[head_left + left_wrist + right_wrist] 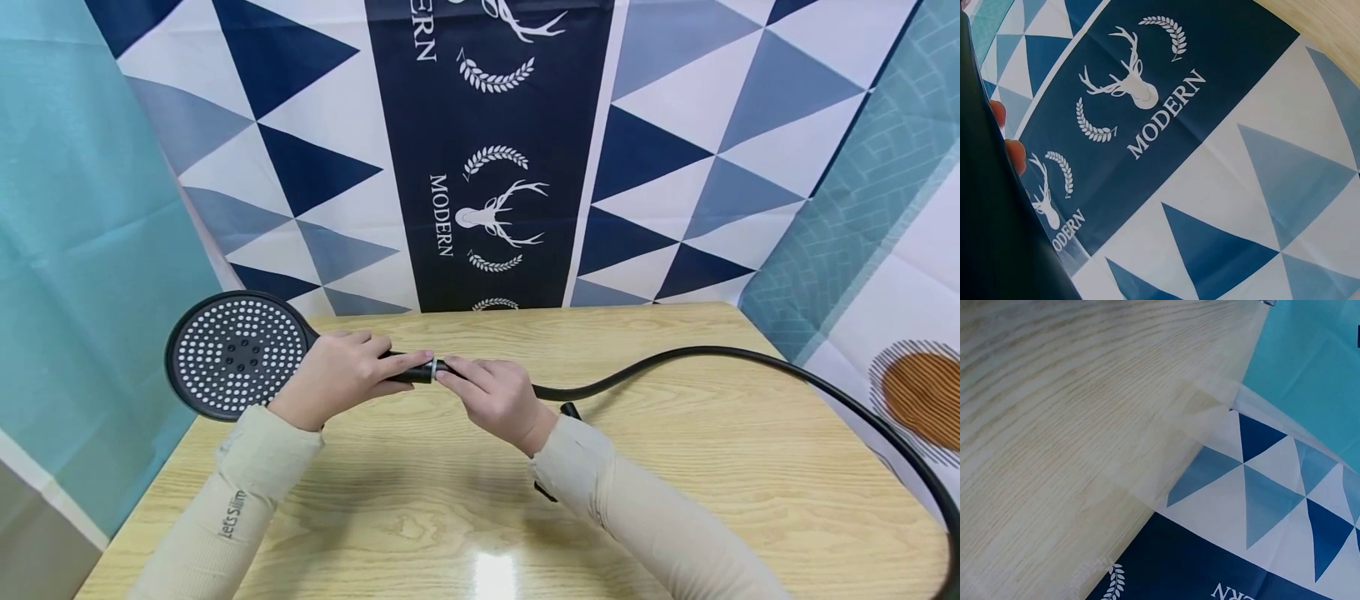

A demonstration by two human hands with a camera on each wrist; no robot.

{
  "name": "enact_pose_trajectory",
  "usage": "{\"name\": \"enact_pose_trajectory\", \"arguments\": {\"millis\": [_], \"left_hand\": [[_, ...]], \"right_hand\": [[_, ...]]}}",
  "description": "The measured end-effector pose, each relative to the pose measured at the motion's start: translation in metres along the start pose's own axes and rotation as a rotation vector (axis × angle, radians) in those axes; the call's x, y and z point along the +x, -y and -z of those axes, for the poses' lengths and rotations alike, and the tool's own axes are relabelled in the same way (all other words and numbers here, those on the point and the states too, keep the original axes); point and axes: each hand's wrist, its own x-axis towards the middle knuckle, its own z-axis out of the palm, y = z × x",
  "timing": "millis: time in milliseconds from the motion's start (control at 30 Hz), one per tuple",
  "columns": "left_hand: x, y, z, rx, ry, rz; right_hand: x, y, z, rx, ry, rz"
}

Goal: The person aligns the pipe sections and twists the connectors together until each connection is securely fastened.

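Observation:
My left hand [337, 373] grips the handle of a black round shower head [242, 354], its pale-dotted spray face turned up toward the head camera. Beyond that hand, the handle end meets the hose at a silver ring [433, 371]. My right hand [498, 398] holds the end of the black shower hose [705, 350] against this joint; whether the two are screwed together cannot be seen. In the left wrist view, two fingertips [1015, 156] show past a large black surface [997, 206]. Neither hand nor shower parts are visible in the right wrist view.
Below is a wooden table [420, 508]. A small black part [570, 410] lies partly hidden by the right sleeve, with another dark bit [545, 492] below it. The hose curves off the table's right side. Patterned cloth [487, 167] hangs behind the table.

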Motion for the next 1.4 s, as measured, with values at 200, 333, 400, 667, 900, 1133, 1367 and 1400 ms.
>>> {"name": "enact_pose_trajectory", "arguments": {"millis": [200,333,400,667,900,1133,1367,1400], "left_hand": [[-0.001,0.000,-0.001,0.005,-0.002,-0.008],[-0.002,0.001,-0.002,0.022,-0.014,-0.028],[-0.003,0.001,-0.003,0.033,-0.021,-0.037],[-0.004,0.013,-0.006,0.017,-0.028,-0.043],[-0.006,0.025,-0.008,0.008,-0.014,-0.041],[-0.006,0.024,-0.008,-0.004,-0.013,-0.035],[-0.003,0.023,-0.008,-0.001,-0.043,-0.026],[-0.002,0.023,-0.008,0.000,-0.047,-0.025]], "right_hand": [[0.001,0.001,-0.003,0.017,0.001,-0.010],[0.001,0.001,-0.004,0.042,-0.003,-0.021],[0.000,0.002,-0.005,0.054,-0.011,-0.027],[0.005,-0.001,-0.015,0.090,0.010,-0.072],[0.007,-0.008,-0.022,0.154,0.008,-0.082],[0.005,-0.010,-0.020,0.081,0.037,-0.012],[0.008,-0.009,-0.016,0.093,0.061,-0.083],[0.009,-0.009,-0.015,0.093,0.062,-0.093]]}}
